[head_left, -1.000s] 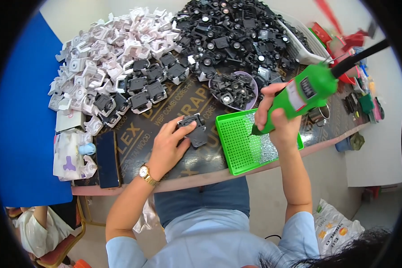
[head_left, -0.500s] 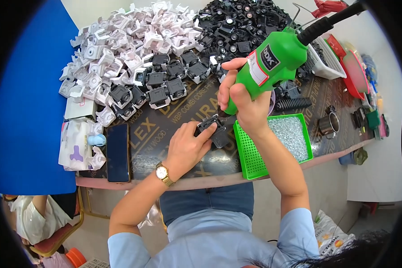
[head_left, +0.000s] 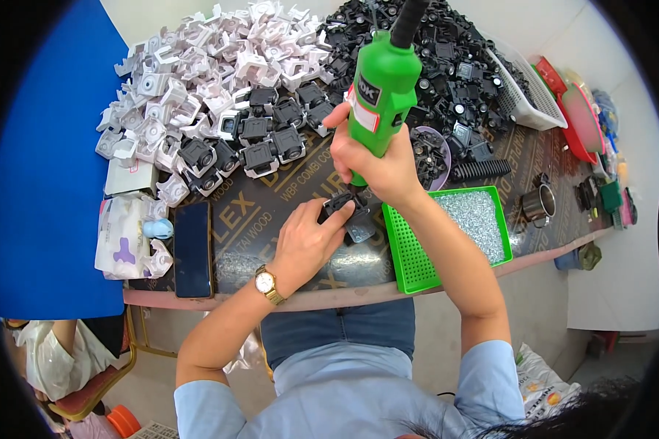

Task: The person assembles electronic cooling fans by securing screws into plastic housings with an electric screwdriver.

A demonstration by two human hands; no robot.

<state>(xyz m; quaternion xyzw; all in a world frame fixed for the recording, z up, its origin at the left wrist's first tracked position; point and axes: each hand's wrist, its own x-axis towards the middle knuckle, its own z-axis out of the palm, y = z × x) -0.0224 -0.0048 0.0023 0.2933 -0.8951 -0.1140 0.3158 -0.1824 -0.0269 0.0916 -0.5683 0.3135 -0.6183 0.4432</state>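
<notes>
Black plastic part, one: at the fingertips of the left hand, far side of that hand, low over the bench; whether it rests on the surface cannot be told.

Left hand: grasping the part, index finger laid along it; gold-coloured wristwatch at the wrist.

Right hand: clasped around a green electric screwdriver, held nearly upright, black cable at the top, tip down at the part's far edge just beyond the left fingertips; contact at the tip too small to confirm.

Green tray, perforated: right of the left hand, partly under the right forearm; small silvery pieces heaped in its right portion.

Lilac bowl, small black pieces inside: just right of the right hand.

Black ridged strip: right of the bowl, farther from the right hand.

Metal cup: well right of the right hand.

Black parts fitted with white pieces, a cluster: beyond the left hand, toward its left.

White parts, large heap: behind that cluster.

Black parts heap: beyond the right hand.

White basket: right of that heap.

Dark phone: left of the left hand, lying flat.
</notes>
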